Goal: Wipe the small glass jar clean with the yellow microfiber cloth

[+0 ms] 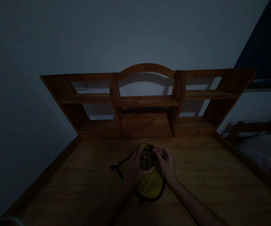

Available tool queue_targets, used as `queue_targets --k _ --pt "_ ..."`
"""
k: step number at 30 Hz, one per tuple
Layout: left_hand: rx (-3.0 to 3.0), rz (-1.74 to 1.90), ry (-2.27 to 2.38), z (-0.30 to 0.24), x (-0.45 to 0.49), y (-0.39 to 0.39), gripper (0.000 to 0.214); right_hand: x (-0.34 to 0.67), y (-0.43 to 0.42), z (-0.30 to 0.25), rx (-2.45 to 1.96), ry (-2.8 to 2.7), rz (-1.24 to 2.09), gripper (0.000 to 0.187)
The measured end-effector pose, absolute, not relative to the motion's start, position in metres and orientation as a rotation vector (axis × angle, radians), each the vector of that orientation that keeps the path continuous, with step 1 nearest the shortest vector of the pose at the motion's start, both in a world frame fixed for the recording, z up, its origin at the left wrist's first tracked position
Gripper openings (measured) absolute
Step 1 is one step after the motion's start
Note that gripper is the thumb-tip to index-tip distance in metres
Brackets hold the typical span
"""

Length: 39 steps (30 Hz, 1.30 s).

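Dim wooden desk point(90, 171), yellow cloth point(151, 186), small glass point(146, 160).
The left hand point(135, 165) curls around the glass, over the cloth; just beside it, the right hand point(166, 161) bunches its fingers, whether pinching anything I cannot tell.

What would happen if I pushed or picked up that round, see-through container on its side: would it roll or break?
The round, see-through container looks like glass, so it might break if dropped. Its shiny glints suggest a smooth, maybe slippery surface. Being round, it could roll if tipped.
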<state>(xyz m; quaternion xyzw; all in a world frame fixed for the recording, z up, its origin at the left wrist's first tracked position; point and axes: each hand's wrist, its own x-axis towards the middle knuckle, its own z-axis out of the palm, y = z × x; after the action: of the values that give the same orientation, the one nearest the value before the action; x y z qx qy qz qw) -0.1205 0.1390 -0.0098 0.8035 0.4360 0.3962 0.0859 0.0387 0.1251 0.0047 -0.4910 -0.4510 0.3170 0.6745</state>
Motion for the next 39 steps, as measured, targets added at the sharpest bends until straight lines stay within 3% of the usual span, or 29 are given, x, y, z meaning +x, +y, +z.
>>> queue_targets --k 21,30,39 --pt "2.408 1.110 1.280 -0.008 -0.120 0.140 0.094 0.038 0.114 0.010 -1.174 -1.264 0.477 0.013" --pt "2.525 1.065 1.244 -0.011 -0.121 0.139 0.064 0.037 0.109 0.008 -1.165 -1.420 0.343 0.014" --pt "2.498 1.141 1.224 -0.010 -0.121 0.139 0.050 0.043 0.113 0.012 -1.118 -1.483 0.190 0.013"
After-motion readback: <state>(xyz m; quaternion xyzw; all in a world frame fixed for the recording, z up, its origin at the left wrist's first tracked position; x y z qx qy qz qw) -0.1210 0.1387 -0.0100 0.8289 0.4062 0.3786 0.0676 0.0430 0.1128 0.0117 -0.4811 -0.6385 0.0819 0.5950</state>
